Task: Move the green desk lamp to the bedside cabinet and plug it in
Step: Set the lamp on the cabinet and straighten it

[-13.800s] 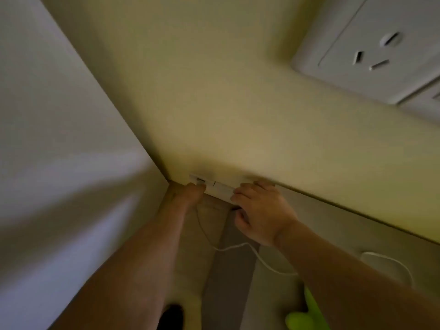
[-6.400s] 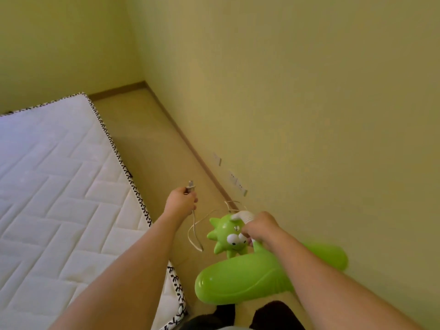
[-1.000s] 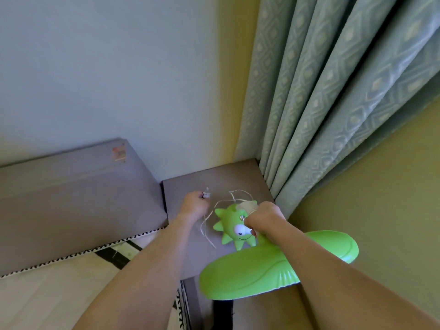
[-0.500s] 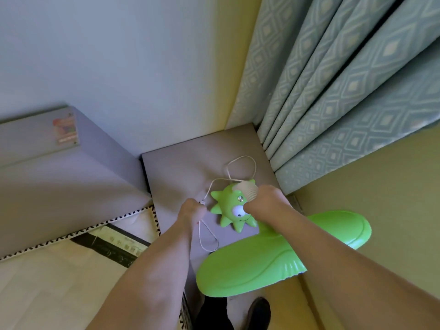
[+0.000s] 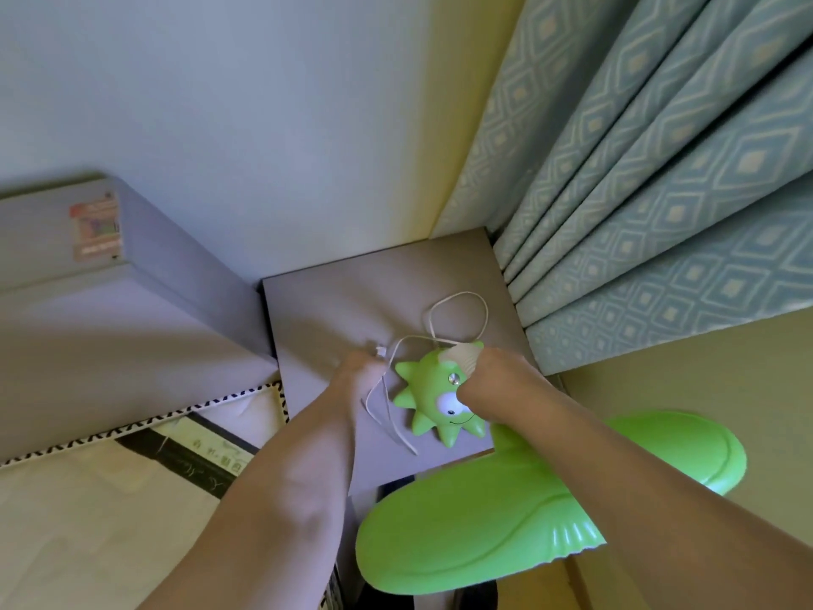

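The green desk lamp has a spiky cartoon-faced base (image 5: 433, 400) and a wide green shade (image 5: 492, 517) that overhangs the front of the grey bedside cabinet (image 5: 347, 310). The base is at the cabinet top's front right; I cannot tell whether it rests on it. My right hand (image 5: 492, 380) grips the lamp's ribbed white neck beside the base. My left hand (image 5: 358, 369) pinches the small white plug (image 5: 380, 350). The white cord (image 5: 457, 314) loops over the cabinet top behind the lamp.
A grey padded headboard (image 5: 123, 319) stands left of the cabinet, with the mattress edge (image 5: 145, 422) below it. Patterned blue curtains (image 5: 651, 191) hang at the right, down to the cabinet's right edge. The wall behind is pale. No socket is in view.
Over the last second my view has closed in on the cabinet, and both hands have brought the lamp base down over its top. The cord loop now lies on the cabinet.
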{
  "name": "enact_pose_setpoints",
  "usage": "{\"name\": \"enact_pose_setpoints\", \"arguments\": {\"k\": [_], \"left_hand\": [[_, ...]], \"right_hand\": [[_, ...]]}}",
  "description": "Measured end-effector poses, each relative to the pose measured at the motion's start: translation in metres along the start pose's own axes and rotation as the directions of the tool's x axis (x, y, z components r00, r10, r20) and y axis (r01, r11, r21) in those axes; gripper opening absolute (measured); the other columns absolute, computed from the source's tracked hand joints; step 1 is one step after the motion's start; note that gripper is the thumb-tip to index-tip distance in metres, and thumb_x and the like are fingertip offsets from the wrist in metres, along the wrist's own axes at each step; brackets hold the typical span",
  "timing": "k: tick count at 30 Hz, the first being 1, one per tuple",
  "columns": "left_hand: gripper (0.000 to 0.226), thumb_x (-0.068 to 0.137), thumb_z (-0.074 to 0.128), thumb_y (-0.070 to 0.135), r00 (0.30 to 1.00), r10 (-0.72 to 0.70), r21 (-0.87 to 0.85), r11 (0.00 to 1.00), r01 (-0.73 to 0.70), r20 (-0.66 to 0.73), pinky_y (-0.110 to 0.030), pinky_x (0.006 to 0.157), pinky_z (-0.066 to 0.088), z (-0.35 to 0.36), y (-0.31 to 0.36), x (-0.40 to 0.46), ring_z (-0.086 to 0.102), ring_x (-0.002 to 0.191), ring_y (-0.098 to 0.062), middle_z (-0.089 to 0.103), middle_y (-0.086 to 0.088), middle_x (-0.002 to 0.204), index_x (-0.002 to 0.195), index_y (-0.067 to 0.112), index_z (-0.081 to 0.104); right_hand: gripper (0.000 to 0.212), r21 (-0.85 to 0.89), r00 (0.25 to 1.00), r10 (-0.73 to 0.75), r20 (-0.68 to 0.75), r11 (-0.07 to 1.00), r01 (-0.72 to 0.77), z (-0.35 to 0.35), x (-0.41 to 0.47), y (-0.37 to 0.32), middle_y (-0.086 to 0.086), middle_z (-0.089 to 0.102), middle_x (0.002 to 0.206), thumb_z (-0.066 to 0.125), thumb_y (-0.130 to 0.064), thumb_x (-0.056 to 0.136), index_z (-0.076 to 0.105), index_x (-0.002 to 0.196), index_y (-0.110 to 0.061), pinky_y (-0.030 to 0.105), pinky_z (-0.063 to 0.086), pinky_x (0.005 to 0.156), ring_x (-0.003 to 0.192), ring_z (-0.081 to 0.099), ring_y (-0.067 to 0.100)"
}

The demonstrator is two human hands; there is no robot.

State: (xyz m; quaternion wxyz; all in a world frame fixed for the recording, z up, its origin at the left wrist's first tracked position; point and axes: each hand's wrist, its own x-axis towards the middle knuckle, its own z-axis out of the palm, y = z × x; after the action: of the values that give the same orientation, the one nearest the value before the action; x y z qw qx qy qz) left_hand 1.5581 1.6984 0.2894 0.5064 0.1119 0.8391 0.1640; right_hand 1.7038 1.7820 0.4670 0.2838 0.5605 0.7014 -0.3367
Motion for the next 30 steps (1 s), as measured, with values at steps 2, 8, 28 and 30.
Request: {"name": "enact_pose_setpoints", "arguments": {"k": [2, 8, 28, 30], "left_hand": [[0.049, 0.09, 0.053, 0.046, 0.999, -0.036, -0.018, 0.999, 0.036, 0.01, -0.022, 0.061, 0.046, -0.004, -0.002, -0.007, 0.067, 0.102, -0.032, 0.069, -0.02, 0.112, 0.108, 0.003, 0.067], [0.047, 0.09, 0.046, 0.032, 0.997, -0.026, 0.033, 0.999, 0.028, -0.068, -0.035, 0.082, 0.048, -0.033, -0.004, -0.049, 0.062, 0.109, -0.038, 0.064, -0.03, 0.118, 0.108, -0.007, 0.063], [0.041, 0.094, 0.04, 0.024, 0.885, -0.06, -0.334, 0.936, -0.111, -0.462, -0.035, 0.086, 0.047, 0.05, -0.09, -0.349, 0.059, 0.111, -0.038, 0.06, -0.025, 0.124, 0.119, -0.004, 0.059], [0.036, 0.093, 0.042, 0.021, 0.889, -0.021, -0.27, 0.956, -0.117, -0.457, -0.033, 0.081, 0.041, 0.066, -0.093, -0.36, 0.059, 0.103, -0.036, 0.062, -0.024, 0.119, 0.111, -0.003, 0.062]], "right_hand": [[0.011, -0.032, 1.0, -0.024, 0.008, 0.999, 0.024, -0.003, 0.0, -0.001, 0.014, 0.063, 0.114, 0.057, -0.017, 0.08, 0.059, 0.087, -0.009, 0.026, 0.039, 0.069, 0.083, 0.049, 0.026], [0.025, -0.015, 0.985, -0.151, -0.085, 0.989, 0.15, -0.024, -0.033, -0.004, 0.016, 0.065, 0.114, 0.057, -0.026, 0.081, 0.062, 0.1, -0.011, 0.026, 0.038, 0.069, 0.084, 0.053, 0.029], [0.046, -0.38, 0.5, -0.779, -0.378, 0.623, 0.684, 0.046, -0.24, 0.181, 0.009, 0.044, 0.141, 0.045, -0.018, 0.09, 0.041, 0.135, -0.008, 0.033, 0.028, 0.11, 0.129, 0.038, 0.027], [0.044, -0.376, 0.546, -0.779, -0.308, 0.627, 0.682, 0.058, -0.242, 0.195, 0.008, 0.046, 0.138, 0.044, -0.017, 0.09, 0.042, 0.134, -0.01, 0.034, 0.033, 0.107, 0.126, 0.041, 0.028]]}}
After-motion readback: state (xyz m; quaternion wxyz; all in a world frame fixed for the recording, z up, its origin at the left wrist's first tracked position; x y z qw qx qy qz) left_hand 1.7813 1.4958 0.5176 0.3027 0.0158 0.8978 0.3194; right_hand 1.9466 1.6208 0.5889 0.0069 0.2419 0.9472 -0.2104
